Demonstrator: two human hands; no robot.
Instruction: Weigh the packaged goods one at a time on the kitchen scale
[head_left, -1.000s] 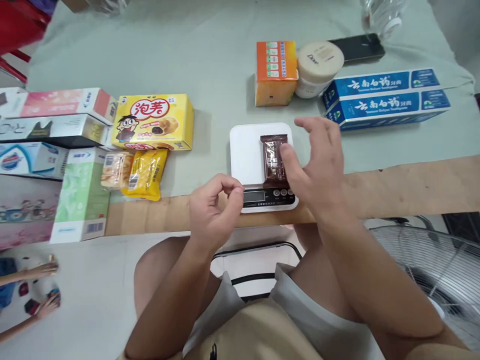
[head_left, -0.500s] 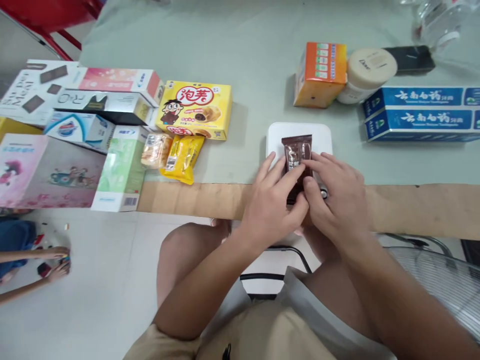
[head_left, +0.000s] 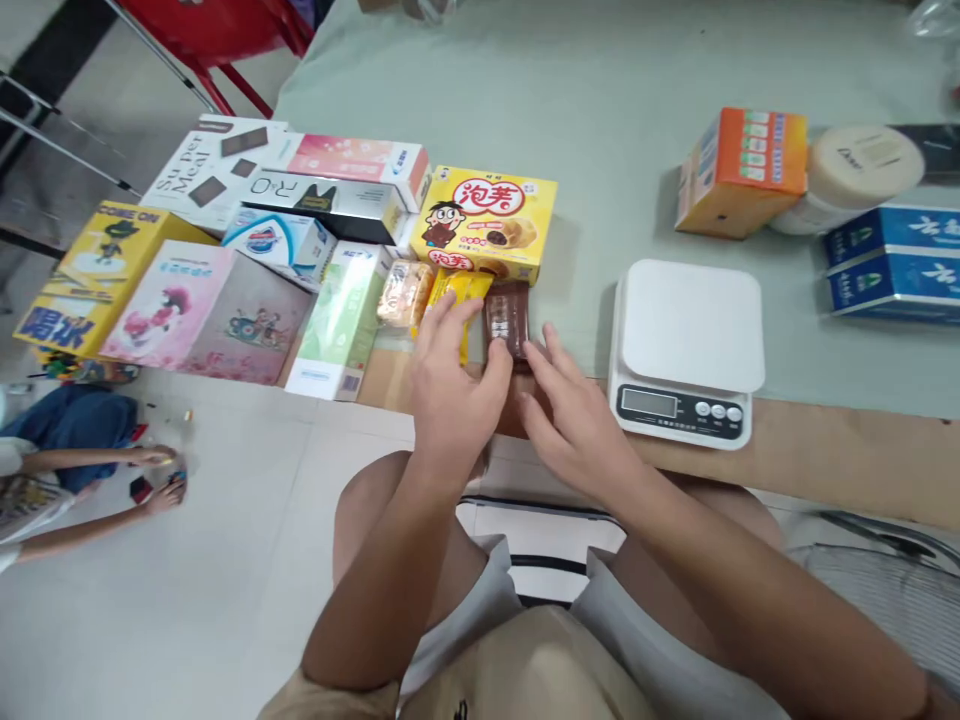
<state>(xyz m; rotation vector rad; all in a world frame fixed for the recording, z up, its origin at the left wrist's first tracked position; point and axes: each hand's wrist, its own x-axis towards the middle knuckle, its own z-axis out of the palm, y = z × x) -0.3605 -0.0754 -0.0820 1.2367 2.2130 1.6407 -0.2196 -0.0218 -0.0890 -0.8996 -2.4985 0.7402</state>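
Note:
A dark brown snack packet (head_left: 508, 318) lies on the table just below the yellow puff box (head_left: 486, 218). My left hand (head_left: 457, 385) is open over a yellow snack packet (head_left: 459, 288), partly covering it, with its thumb at the brown packet's lower edge. From the other side my right hand (head_left: 574, 415) reaches in, fingers apart, its fingertips at the brown packet's lower right corner. Left of the yellow packet sits a small clear-wrapped snack (head_left: 405, 293). A white kitchen scale (head_left: 691, 330) stands to the right with its platform bare.
Several boxes crowd the left, among them a green-white box (head_left: 341, 320), a pink box (head_left: 210, 315) and a white box (head_left: 214, 175). At right are an orange box (head_left: 742, 170), a cream jar (head_left: 855, 175) and blue toothpaste boxes (head_left: 900, 260). Another person's hands (head_left: 161, 475) show at lower left.
Both hands have moved left with the brown packet, from the scale's platform to beside the yellow packet. The scale is now uncovered. The view has shifted left.

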